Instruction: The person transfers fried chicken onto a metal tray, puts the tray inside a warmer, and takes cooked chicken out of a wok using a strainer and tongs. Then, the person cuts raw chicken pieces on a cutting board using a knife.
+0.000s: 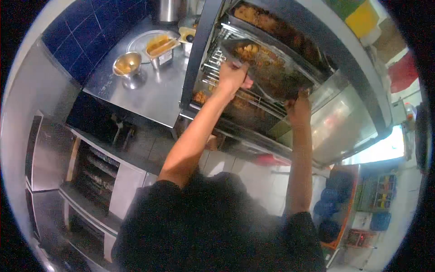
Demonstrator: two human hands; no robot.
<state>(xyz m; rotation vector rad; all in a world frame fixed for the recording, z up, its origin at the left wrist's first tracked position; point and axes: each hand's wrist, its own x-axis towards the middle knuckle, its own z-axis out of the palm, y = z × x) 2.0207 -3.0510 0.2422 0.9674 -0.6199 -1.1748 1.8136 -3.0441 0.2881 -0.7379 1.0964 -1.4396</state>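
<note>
A dark metal tray [281, 79] with browned food at its far left part sits tilted in an open oven, on or just over a wire rack [215, 63]. My left hand [233, 77] is closed on the tray's near left edge. At the near right corner, my right hand [299, 106] grips the same tray, its fingertips partly hidden in shadow. Another tray of browned food [258, 18] is on the level beyond. More food [199, 96] shows below the rack.
Left of the oven, a steel counter [104, 90] holds a metal bowl [127, 63], a container of orange sauce [159, 45] and a round plate. The oven door [344, 118] stands open at the right. Shelving [97, 172] is at lower left; blue crates [380, 221] are at lower right.
</note>
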